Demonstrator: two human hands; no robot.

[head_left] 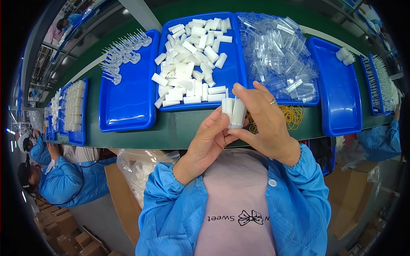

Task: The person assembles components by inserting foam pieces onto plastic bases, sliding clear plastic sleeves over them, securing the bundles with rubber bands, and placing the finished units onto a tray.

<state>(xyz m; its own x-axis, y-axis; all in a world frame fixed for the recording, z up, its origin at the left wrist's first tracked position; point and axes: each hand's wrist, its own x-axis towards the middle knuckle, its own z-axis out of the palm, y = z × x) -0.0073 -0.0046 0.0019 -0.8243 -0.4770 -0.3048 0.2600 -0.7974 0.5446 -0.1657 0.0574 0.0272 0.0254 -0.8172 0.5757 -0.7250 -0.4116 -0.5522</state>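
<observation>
Both of my hands meet above the near edge of the green table, in front of the trays. My left hand [209,134] is closed around white pieces [227,108] that stand upright side by side. My right hand [269,121] grips the right side of the bundle, thumb below and index finger at its top, around a clear plastic sleeve [240,112] with white inside. Clear plastic shows along the bundle's bottom edge. How the pieces fit together is partly hidden by my fingers. Beyond my hands lie loose white blocks [183,70] in a blue tray [237,68].
A blue tray of clear plastic sleeves [273,51] stands behind my right hand, yellow rubber bands [292,116] before it. Side trays hold white stemmed parts [124,53] and a small white bundle [345,55]. A plastic bag [141,168] hangs below the table edge. Co-workers [68,175] sit at left.
</observation>
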